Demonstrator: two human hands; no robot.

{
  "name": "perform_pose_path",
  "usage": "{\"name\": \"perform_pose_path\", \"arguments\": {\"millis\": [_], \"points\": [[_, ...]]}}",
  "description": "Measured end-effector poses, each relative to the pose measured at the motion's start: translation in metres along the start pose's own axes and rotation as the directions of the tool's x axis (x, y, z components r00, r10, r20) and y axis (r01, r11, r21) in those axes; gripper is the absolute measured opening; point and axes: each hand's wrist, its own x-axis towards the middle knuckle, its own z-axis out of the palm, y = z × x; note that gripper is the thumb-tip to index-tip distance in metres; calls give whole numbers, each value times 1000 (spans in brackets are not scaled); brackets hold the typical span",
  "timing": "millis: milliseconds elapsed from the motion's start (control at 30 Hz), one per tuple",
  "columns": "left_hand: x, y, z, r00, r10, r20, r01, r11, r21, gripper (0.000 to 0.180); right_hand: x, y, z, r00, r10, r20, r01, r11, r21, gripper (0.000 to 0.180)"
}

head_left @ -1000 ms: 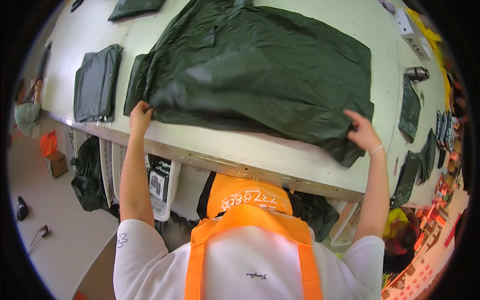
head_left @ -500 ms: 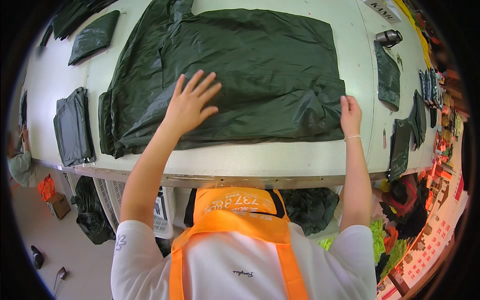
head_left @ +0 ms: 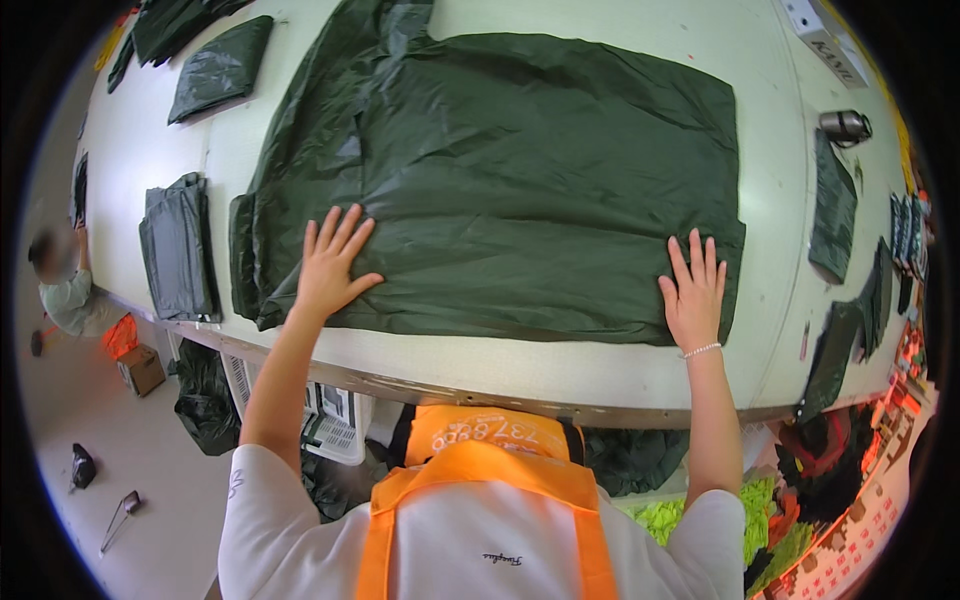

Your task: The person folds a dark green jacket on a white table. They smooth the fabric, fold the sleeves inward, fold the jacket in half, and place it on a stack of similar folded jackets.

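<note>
A large dark green garment of shiny, raincoat-like fabric [head_left: 540, 180] lies spread on the white table [head_left: 480, 368]. Part of it stretches toward the far left, and its left side is bunched in layers. My left hand [head_left: 335, 265] rests on the near left part, palm down with fingers spread. Near the garment's right edge, my right hand [head_left: 696, 292] lies flat on the cloth, fingers stretched out. Neither hand grips anything. Light creases run across the fabric between them.
Folded dark green pieces [head_left: 178, 250] sit at the left, with another folded bundle [head_left: 222, 75] beyond. At the right are a metal flask [head_left: 846, 126], a folded green piece [head_left: 833, 200] and a white box [head_left: 825, 45]. A person [head_left: 72, 295] is at the far left. The table's metal edge [head_left: 450, 391] runs before me.
My right hand has gone from pinching the garment's right edge to lying flat on it. My left hand has moved toward the near left. The right near corner looks smoother, and the view has shifted.
</note>
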Motion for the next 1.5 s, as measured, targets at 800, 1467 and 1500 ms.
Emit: {"name": "perform_pose_path", "arguments": {"millis": [800,1467,1500], "points": [[269,-126,-67,820,-510,-261,521,853,-29,64,298,31,-14,993,10,116,3,994,-113,46],[-92,-53,14,976,-216,4,209,941,-266,62,-83,-3,33,993,-119,0,118,987,105,65],[-92,-42,17,965,-263,-14,249,927,-281,61,-84,-1,32,995,-103,8,101,991,89,65]]}}
